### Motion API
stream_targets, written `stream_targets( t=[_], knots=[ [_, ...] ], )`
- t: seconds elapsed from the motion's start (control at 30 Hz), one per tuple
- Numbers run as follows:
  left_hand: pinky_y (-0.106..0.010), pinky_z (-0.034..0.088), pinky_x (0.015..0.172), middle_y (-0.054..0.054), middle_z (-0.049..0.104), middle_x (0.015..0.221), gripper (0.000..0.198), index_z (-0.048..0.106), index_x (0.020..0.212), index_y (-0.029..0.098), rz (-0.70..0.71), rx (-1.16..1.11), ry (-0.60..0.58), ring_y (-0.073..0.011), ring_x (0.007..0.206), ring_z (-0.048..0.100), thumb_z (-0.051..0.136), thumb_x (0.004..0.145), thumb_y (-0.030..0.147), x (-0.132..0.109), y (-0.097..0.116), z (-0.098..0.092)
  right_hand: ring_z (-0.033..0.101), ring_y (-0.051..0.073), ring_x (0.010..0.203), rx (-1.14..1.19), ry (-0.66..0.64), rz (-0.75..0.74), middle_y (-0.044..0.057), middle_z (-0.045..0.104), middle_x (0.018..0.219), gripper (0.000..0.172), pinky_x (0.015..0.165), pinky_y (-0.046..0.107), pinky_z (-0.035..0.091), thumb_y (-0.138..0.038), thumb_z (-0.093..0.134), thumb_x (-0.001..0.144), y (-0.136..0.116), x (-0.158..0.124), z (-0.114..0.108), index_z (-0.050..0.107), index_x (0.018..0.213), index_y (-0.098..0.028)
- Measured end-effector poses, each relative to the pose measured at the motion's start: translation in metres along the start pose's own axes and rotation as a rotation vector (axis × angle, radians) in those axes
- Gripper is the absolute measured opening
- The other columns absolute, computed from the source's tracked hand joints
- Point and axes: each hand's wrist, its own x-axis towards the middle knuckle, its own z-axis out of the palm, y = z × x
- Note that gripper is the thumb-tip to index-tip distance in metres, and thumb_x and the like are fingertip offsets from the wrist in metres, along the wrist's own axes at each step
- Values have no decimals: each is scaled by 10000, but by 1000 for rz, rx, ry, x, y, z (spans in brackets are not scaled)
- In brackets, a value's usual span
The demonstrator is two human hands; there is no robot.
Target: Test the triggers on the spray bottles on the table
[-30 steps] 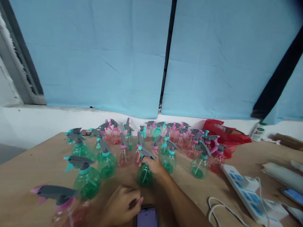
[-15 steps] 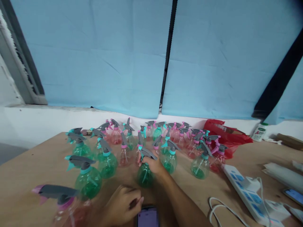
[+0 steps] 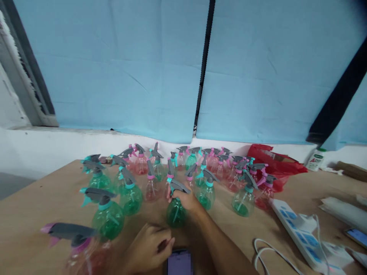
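Observation:
My right hand [image 3: 186,198] is closed around the neck of a green spray bottle [image 3: 176,214], just below its grey and turquoise trigger head. The bottle stands upright on the wooden table. Close to me, my left hand [image 3: 151,244] is curled into a loose fist, with nothing visible in it. Beside its thumb lies a phone [image 3: 179,262] with a lit screen, partly cut off by the lower edge. To the left are another green spray bottle [image 3: 108,219] and a pink spray bottle [image 3: 83,256], both standing.
Several more green and pink spray bottles fill the back of the table [image 3: 46,198]. At right lie a white power strip [image 3: 298,233] with plugs and cables, a red plastic bag [image 3: 272,164], a white bottle [image 3: 315,159] and a second phone [image 3: 357,236]. Blue sheets [image 3: 123,68] cover the window.
The view has shifted very slightly. Both hands and the gripped spray bottle keep the same places.

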Motion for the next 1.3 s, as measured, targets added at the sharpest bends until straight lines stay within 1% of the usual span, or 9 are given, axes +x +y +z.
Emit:
stream_targets(
  t=[0.27,0.53,0.7,0.87,0.97,1.07,1.17,1.23,1.3],
  knots=[
    [-309,273,508,65,514,535,300,454,691,218,17,-11,-17,-105,471,494,503,986,199,0,0,1,629,157,624,-131,-95,-119,-1,729,770,254,675,287,538,-184,562,739,3,2,-4,762,885,-241],
    [-305,252,509,63,509,532,304,435,688,213,2,-27,-16,-100,467,485,490,987,206,1,0,-1,635,151,590,-52,-14,-17,-10,658,675,115,612,272,529,-207,570,720,6,-1,1,685,719,-213],
    [-304,261,515,65,503,530,302,435,686,215,14,-9,-11,-106,472,487,493,982,208,2,1,0,645,145,599,-104,-82,-76,9,727,803,115,615,273,528,-287,618,801,-4,-3,3,710,810,-221],
    [-298,271,518,70,516,532,302,438,688,214,8,-16,-24,-100,472,507,489,986,205,2,0,-1,618,135,520,97,-57,-112,50,767,949,409,565,275,522,-562,706,851,-9,-5,5,665,1082,-226],
    [-295,272,517,71,523,523,307,437,682,212,8,-13,-32,-96,461,511,490,985,200,2,-1,-2,595,140,485,157,-6,-131,12,728,770,404,560,272,504,-574,759,826,-13,-4,5,642,992,-225],
    [-301,254,510,69,531,521,305,451,678,213,-13,-6,-47,-99,461,513,512,976,208,1,-2,-2,576,150,515,48,105,-182,-15,636,607,363,585,272,483,-553,777,823,-32,-2,-1,645,820,-215],
    [-305,252,515,65,526,520,304,465,681,214,-14,-8,-25,-103,459,504,498,983,220,-1,-2,0,530,141,574,-200,181,-253,-6,617,644,361,560,253,409,-543,761,833,-70,-5,-10,680,771,-197],
    [-303,262,521,63,523,521,305,469,684,214,-16,-8,-16,-105,462,503,489,988,223,-1,-2,1,489,133,606,-376,160,-295,-19,574,665,309,564,247,377,-492,743,859,-102,-13,-18,696,789,-194],
    [-302,265,520,63,518,523,302,470,683,213,-24,-10,-25,-105,468,506,495,984,221,-2,-2,1,486,134,651,-560,44,-289,-23,546,692,265,595,247,372,-435,707,899,-134,-24,-28,684,780,-199]
  ],
)
